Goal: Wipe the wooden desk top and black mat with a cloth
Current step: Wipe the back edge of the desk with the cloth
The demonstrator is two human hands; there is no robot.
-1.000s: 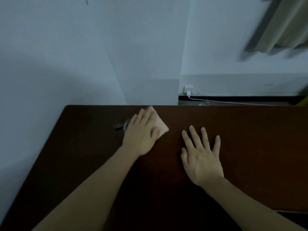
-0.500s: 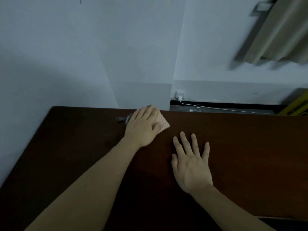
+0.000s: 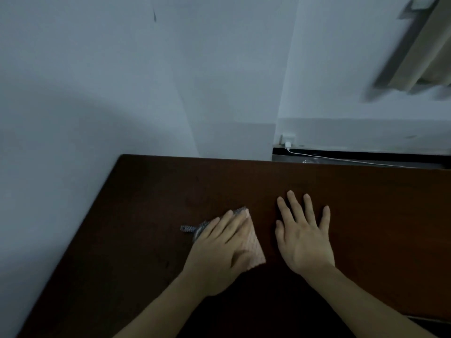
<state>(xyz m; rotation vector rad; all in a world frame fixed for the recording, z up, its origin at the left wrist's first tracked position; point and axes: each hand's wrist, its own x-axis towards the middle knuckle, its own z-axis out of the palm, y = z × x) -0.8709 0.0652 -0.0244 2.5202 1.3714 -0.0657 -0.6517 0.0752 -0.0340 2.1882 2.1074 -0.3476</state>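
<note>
Left hand: my left hand (image 3: 220, 252) lies flat on the cloth (image 3: 253, 247), fingers straight, pressing it to the wood; nothing curled round it
Right hand: my right hand (image 3: 305, 237) rests palm down on bare wood just beside the cloth, fingers spread, holding nothing
Cloth: pinkish folded square with a grey corner (image 3: 192, 229) poking out to the left, mid-desk, apart from every edge
Desk top: dark wooden desk top (image 3: 366, 215) fills the lower half of the view; no streaks or wet marks readable in this dim light, so I cannot tell which parts are already wiped
Black mat: only a dark strip (image 3: 429, 322) at the lower right edge, possibly the mat; too little shows to be sure
Progress: judged mid-wipe on the wood, mat not yet reached
Edges: far edge (image 3: 195, 157) meets the wall; left edge (image 3: 73, 245) runs diagonally along the wall
Open room: bare wood to the left, ahead and far right of my hands
Beyond desk: white cable (image 3: 341, 159) and plug behind the far edge, off the surface
</note>
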